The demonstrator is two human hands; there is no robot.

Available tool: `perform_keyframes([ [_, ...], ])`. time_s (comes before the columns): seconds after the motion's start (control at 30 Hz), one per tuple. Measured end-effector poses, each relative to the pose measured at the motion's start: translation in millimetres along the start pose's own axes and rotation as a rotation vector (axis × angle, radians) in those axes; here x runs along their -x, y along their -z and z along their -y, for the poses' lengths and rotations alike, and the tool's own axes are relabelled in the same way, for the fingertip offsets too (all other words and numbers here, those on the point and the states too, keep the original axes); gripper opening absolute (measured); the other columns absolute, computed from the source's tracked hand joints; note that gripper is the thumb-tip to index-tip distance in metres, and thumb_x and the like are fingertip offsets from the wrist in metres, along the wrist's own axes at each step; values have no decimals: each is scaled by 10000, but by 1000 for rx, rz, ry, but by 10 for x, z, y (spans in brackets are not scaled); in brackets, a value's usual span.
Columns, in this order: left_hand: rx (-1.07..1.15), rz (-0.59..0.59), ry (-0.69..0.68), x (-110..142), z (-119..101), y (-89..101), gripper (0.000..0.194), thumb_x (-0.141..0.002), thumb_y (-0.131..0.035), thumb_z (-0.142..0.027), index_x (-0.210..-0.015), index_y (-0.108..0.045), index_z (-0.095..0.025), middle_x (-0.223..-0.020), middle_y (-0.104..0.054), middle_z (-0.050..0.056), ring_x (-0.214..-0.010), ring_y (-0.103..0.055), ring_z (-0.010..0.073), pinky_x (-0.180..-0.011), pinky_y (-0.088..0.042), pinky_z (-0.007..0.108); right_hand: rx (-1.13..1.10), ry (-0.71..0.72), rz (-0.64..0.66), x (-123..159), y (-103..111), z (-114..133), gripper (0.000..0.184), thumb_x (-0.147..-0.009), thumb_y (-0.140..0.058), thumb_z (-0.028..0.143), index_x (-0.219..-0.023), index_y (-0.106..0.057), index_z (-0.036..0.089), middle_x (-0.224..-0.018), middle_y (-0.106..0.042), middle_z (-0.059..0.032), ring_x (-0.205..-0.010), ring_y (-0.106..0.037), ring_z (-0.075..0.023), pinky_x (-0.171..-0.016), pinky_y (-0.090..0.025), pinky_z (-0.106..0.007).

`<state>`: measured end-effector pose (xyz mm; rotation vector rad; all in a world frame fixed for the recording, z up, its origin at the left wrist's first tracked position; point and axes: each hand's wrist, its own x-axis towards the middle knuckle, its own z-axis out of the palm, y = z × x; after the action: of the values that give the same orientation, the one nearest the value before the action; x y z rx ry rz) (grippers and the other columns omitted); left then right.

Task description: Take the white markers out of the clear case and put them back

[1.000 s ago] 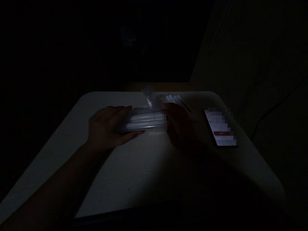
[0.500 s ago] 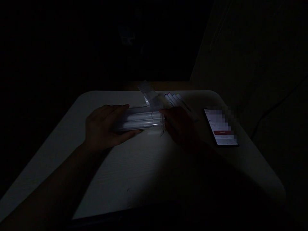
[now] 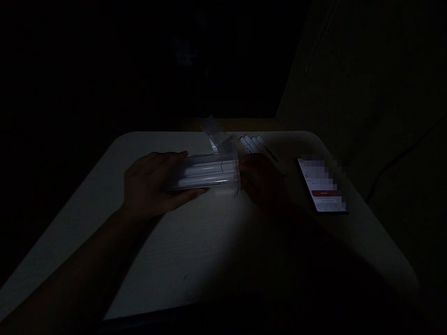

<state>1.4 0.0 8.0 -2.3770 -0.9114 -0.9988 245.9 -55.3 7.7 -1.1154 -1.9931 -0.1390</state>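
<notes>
The scene is very dark. A clear plastic case (image 3: 207, 173) with white markers inside lies on its side on the white table (image 3: 195, 242). My left hand (image 3: 152, 186) is wrapped round the case's left end. My right hand (image 3: 261, 181) is at the case's open right end, its fingers curled; what they hold is too dark to make out. The case's clear lid (image 3: 218, 137) sticks up just behind it.
Several loose markers (image 3: 253, 143) with coloured caps lie behind my right hand. A lit phone (image 3: 323, 186) lies face up at the right of the table. Around the table everything is in darkness.
The case and both hands have shifted slightly left and back. My right hand stays at the case's open end.
</notes>
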Motion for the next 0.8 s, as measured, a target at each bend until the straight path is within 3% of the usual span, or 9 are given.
perform_keyframes([
  [0.23,-29,51,33,15,0,-2,764,-565,-661,-579,-1221,-433,-261,-1060,-610,56,-893,-599,251,-781,-484,382,106,44,84,24,-35,-57,220,-862,-435,227,-959,-611,136,-1096,-548,-115,-1041,-485,-176,-883,-447,-304],
  [0.4,5,80,47,13,-8,11,751,-579,-669,-550,-1239,-408,-302,-1083,-601,52,-921,-596,262,-811,-480,397,157,66,76,42,-37,-80,235,-858,-452,237,-992,-614,131,-1122,-549,-115,-1075,-460,-187,-911,-431,-311],
  [0.57,33,-2,47,1,1,2,751,-562,-697,-542,-1201,-463,-222,-1048,-620,75,-884,-602,236,-777,-492,360,129,-25,53,39,23,-71,247,-866,-436,262,-1012,-604,155,-1080,-578,-94,-1030,-507,-173,-901,-435,-318],
  [0.8,53,-19,246,32,31,-29,723,-558,-705,-536,-1179,-503,-225,-1083,-611,61,-926,-594,226,-804,-488,341,123,-140,-30,11,139,-143,209,-831,-459,233,-953,-615,166,-972,-614,-86,-934,-556,-189,-826,-461,-340],
])
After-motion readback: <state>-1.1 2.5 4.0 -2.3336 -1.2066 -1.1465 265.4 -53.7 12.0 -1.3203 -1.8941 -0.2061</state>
